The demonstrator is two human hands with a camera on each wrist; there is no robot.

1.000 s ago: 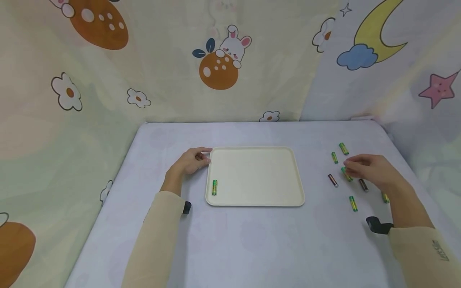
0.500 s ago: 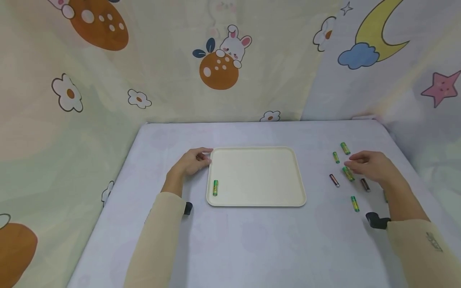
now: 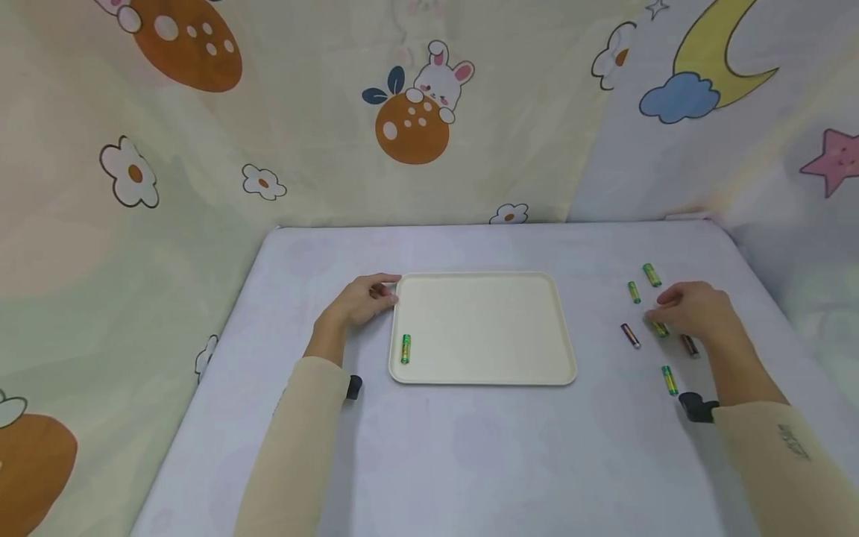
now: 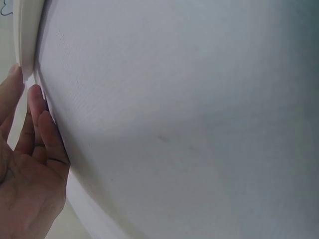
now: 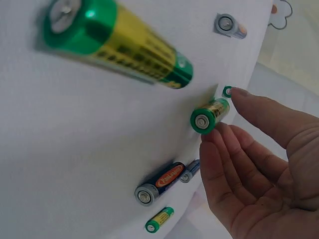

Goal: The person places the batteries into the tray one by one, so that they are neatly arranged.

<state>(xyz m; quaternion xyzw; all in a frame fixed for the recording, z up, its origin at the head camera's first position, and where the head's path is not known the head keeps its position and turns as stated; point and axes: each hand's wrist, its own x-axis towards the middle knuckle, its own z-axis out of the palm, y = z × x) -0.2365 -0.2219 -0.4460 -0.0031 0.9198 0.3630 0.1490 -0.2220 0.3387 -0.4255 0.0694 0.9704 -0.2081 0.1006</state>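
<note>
Right fingers (image 5: 213,164) moved nearer; green battery (image 5: 210,115) between them.

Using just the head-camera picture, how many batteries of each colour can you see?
Green batteries: 5, one of them on the tray
Dark batteries: 2
Total: 7 batteries visible in that picture; the right arm may hide others.
</note>
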